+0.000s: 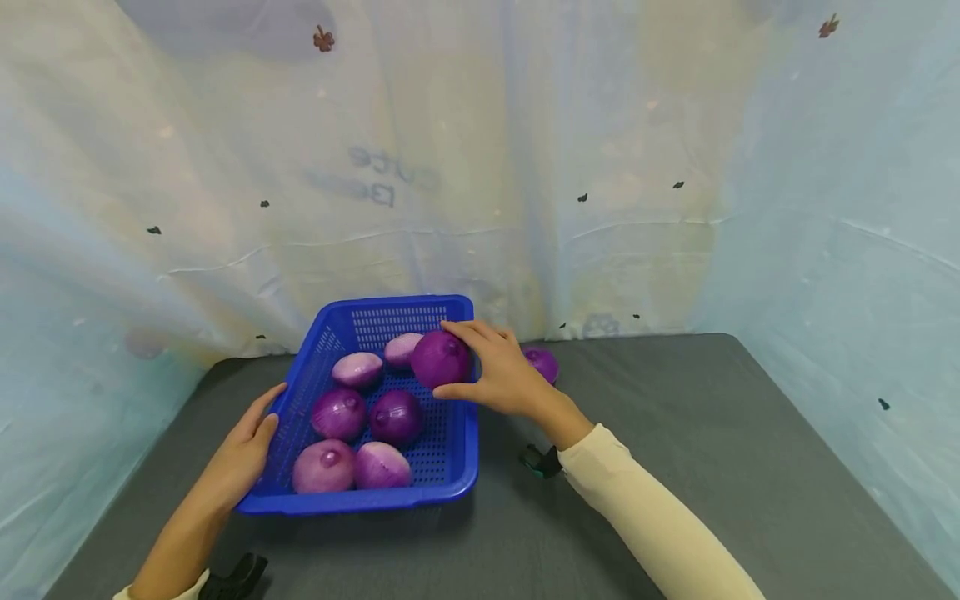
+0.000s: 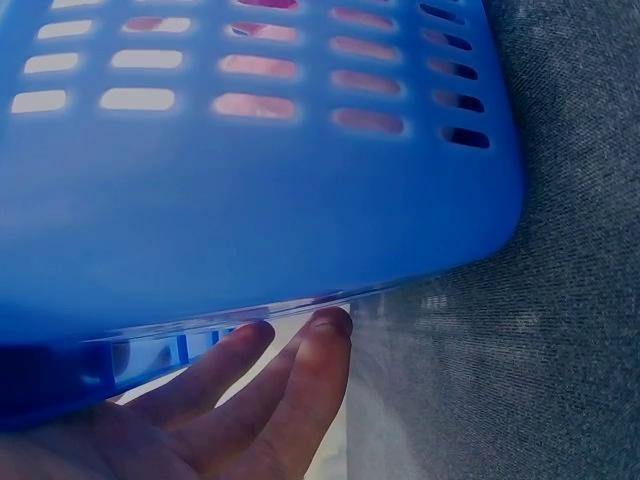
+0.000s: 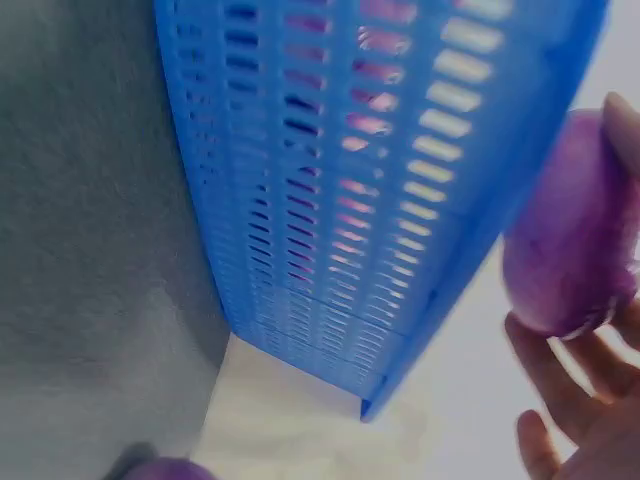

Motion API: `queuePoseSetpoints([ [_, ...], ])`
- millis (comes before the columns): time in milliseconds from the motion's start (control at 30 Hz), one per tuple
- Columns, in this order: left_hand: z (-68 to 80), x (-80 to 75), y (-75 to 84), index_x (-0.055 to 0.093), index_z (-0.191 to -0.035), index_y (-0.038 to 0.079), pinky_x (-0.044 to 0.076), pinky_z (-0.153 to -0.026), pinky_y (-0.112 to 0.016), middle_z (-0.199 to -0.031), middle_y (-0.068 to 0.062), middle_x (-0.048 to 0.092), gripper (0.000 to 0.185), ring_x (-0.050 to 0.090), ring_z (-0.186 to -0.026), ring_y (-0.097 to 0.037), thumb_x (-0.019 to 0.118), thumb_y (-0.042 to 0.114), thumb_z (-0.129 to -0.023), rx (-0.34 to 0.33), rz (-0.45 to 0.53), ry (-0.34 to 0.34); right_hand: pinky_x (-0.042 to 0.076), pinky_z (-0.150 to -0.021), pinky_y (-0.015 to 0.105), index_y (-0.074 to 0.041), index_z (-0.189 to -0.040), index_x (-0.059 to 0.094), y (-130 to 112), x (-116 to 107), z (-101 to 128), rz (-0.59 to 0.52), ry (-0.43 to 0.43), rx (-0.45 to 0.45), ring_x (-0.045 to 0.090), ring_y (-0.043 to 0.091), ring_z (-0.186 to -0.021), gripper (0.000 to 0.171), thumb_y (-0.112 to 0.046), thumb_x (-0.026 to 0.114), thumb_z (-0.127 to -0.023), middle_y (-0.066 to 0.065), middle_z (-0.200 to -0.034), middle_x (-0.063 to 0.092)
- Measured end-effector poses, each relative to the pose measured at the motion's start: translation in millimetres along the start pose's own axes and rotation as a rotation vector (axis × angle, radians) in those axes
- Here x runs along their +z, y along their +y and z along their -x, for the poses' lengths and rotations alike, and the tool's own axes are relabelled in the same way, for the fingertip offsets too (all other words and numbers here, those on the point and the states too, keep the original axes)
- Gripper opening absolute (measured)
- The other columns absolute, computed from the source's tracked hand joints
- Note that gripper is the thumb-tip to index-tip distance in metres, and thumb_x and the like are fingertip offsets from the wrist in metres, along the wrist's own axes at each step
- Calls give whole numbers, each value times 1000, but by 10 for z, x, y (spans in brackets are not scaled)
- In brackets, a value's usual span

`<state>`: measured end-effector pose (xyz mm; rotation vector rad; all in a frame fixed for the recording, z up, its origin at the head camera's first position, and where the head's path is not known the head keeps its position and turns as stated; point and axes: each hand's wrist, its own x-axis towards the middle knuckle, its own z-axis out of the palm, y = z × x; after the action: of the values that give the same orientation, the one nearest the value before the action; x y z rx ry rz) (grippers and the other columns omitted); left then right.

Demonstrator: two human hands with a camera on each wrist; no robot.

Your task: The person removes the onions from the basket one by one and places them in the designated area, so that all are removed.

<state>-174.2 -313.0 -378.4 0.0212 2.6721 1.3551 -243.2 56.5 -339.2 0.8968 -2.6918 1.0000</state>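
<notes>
My right hand (image 1: 498,371) holds a red onion (image 1: 441,360) between thumb and fingers, over the right rim of a blue plastic basket (image 1: 450,467). In the right wrist view that onion (image 3: 565,230) shows beside the basket's edge. Several more onions lie inside the basket, among them a dark one (image 1: 397,417) in the middle and a paler one (image 1: 324,467) at the near left. At the basket's left rim rests my left hand (image 1: 238,458); its fingers (image 2: 318,370) reach along the rim's edge with nothing gripped in the palm.
Another red onion (image 1: 542,364) lies on the grey table (image 1: 675,467) right of the basket, partly behind my right hand. A pale printed curtain (image 1: 480,167) hangs close behind the basket and along both sides. Black wrist straps (image 1: 542,460) show under my arms.
</notes>
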Motion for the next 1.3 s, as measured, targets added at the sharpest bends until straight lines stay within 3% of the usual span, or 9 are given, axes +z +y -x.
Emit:
queuePoseSetpoints([
  [167, -32, 15, 2, -1, -161, 23, 38, -100, -69, -159, -34, 20, 55, 37, -136, -56, 13, 36, -110, 21, -3, -6, 29, -114, 54, -23, -153, 39, 54, -157, 389, 31, -20, 49, 48, 23, -136, 88, -54, 77, -80, 2, -151, 47],
  [367, -7, -50, -4, -2, -161, 19, 39, -98, -70, -157, -37, 20, 55, 38, -133, -59, 12, 33, -110, 33, -39, 9, 53, -97, 40, -23, -151, 43, 1, -469, 621, -75, -53, 38, 56, 20, -124, 86, -49, 81, -79, 0, -145, 50],
  [567, 8, -67, 25, -1, -161, 20, 42, -98, -65, -156, -36, 24, 55, 40, -133, -56, 13, 34, -110, 40, -36, 8, 56, -92, 36, -26, -152, 41, -3, -633, 651, -100, -57, 50, 58, 18, -121, 86, -47, 82, -79, 0, -144, 50],
  [900, -12, -1, 1, 0, -161, 22, 43, -96, -68, -157, -36, 21, 55, 40, -133, -58, 13, 36, -110, 12, -34, 13, 55, -94, 36, -24, -153, 39, 94, -537, 628, -74, -113, 65, 56, 18, -126, 90, -47, 83, -78, 0, -149, 48],
  [1167, -17, 2, 27, 0, -161, 23, 42, -98, -69, -157, -36, 22, 55, 39, -134, -58, 13, 36, -110, -7, -31, 10, 49, -104, 39, -21, -151, 44, 91, -500, 585, 43, -169, 25, 51, 17, -135, 89, -50, 83, -77, -4, -149, 51],
  [1300, -10, -9, 31, 0, -161, 22, 43, -97, -68, -157, -36, 21, 55, 40, -134, -58, 13, 36, -110, -2, -21, 3, 51, -100, 39, -22, -151, 43, 28, -583, 524, 74, -167, 29, 52, 18, -133, 88, -50, 83, -77, -3, -148, 52],
])
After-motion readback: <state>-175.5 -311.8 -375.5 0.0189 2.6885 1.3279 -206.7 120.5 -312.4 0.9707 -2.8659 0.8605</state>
